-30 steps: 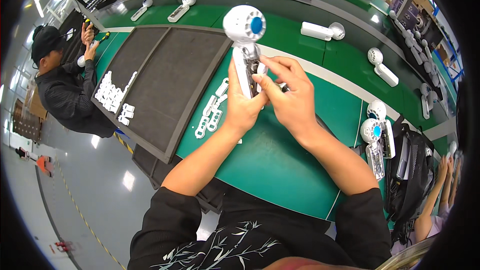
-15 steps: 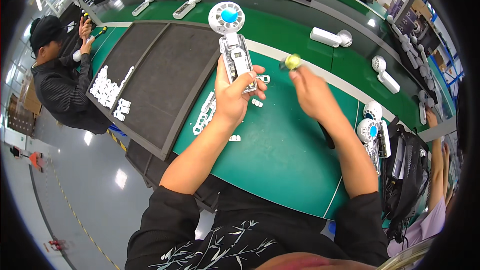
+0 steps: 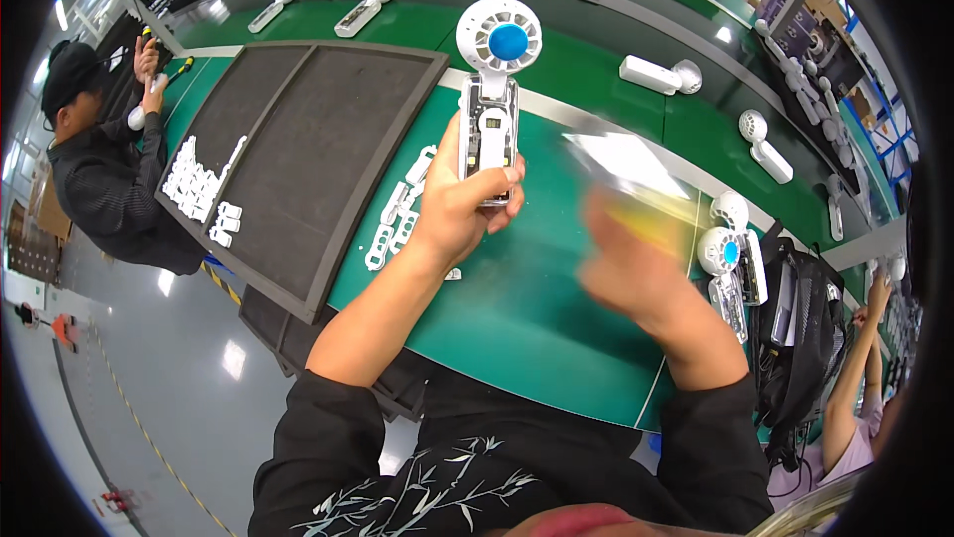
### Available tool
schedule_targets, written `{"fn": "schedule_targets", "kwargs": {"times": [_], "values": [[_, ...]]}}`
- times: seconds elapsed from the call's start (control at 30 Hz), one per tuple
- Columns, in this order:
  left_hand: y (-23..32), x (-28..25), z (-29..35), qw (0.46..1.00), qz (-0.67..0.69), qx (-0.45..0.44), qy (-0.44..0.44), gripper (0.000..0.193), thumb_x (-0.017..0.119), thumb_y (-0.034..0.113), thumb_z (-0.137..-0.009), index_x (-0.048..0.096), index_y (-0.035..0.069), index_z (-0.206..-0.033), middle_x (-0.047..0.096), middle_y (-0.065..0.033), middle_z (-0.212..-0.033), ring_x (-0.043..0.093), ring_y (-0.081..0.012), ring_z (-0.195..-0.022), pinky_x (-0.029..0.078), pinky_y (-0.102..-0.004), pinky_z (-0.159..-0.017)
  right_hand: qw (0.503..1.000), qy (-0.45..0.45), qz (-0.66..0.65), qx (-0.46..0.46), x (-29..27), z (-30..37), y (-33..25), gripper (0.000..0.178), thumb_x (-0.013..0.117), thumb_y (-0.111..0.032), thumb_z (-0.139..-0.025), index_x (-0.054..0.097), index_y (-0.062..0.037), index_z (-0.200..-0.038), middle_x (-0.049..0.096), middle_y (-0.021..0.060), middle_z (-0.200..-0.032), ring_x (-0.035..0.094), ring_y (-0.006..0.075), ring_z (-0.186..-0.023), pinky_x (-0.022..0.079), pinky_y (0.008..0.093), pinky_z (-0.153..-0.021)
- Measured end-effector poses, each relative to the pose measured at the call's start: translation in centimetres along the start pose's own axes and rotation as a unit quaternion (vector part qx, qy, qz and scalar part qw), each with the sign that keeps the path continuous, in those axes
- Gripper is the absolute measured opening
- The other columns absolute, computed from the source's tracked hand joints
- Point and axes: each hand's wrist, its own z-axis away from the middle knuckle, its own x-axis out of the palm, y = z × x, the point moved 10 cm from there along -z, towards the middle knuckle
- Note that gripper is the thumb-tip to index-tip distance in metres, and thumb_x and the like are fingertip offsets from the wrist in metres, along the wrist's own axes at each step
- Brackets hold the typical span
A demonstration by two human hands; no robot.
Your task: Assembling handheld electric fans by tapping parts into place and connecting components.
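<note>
My left hand grips a white handheld fan by its handle, round head up. The handle's casing is off, baring the inner parts; a blue disc covers the hub. To its right, my right hand is smeared by motion but looks curled. A yellow streak and a bright white smear lie at its far side; I cannot make out the thing. Several small white plastic parts lie on the green table, left of and partly behind my left forearm.
A dark divided tray with white parts lies left. Fans stand at right beside a black bag. More fans lie on the green conveyor belt. A co-worker works at left; another person's arm shows right.
My left hand has shifted right and slightly down with the fan, turning it more upright. My right hand has moved down; the yellow-green tip seen at its fingers is now a wide blur.
</note>
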Motion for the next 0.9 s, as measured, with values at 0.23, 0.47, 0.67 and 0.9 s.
{"fn": "schedule_targets", "kwargs": {"times": [0.23,0.47,0.67,0.9], "values": [[0.1,1.2,-0.1,0.999,0.029,-0.003,-0.028,0.047,0.056,-0.001,-0.077,0.041,0.006,-0.121,0.056,-0.008,-0.083,0.053,-0.0142,-0.052,0.034,-0.0236,-0.036,0.907,-0.148,-0.142,0.369,5.2,3.1,6.5,0.014,0.063,-0.008,-0.084,0.056,0.0001,-0.093,0.063,0.0167,-0.077,0.062,0.0336,-0.06,0.05,0.0377,-0.053],[-0.2,1.5,0.1,0.998,0.015,-0.02,-0.053,0.051,0.055,-0.001,-0.077,0.038,0.007,-0.125,0.055,-0.0081,-0.084,0.054,-0.0165,-0.051,0.038,-0.0262,-0.036,0.96,-0.086,-0.101,0.247,2.0,0.6,4.4,0.011,0.054,-0.009,-0.092,0.052,0.0014,-0.09,0.061,0.0203,-0.071,0.061,0.0374,-0.06,0.049,0.0399,-0.052],[-1.1,1.7,-0.1,0.997,0.038,-0.047,-0.056,0.052,0.056,0.0,-0.078,0.037,0.007,-0.126,0.056,-0.0091,-0.087,0.056,-0.0177,-0.054,0.042,-0.029,-0.038,0.927,-0.154,-0.153,0.305,4.8,2.1,5.9,0.016,0.05,-0.013,-0.097,0.051,0.0014,-0.092,0.056,0.018,-0.062,0.059,0.036,-0.055,0.043,0.0427,-0.048],[0.1,-0.1,-0.5,0.999,0.033,0.019,-0.012,0.047,0.057,0.01,-0.086,0.036,0.008,-0.128,0.057,-0.0109,-0.091,0.059,-0.0193,-0.063,0.048,-0.0317,-0.047,0.901,-0.077,-0.156,0.397,0.8,1.6,7.6,0.023,0.047,-0.02,-0.1,0.053,-0.0005,-0.09,0.051,0.0044,-0.06,0.047,0.0173,-0.05,0.036,0.0337,-0.047]]}}
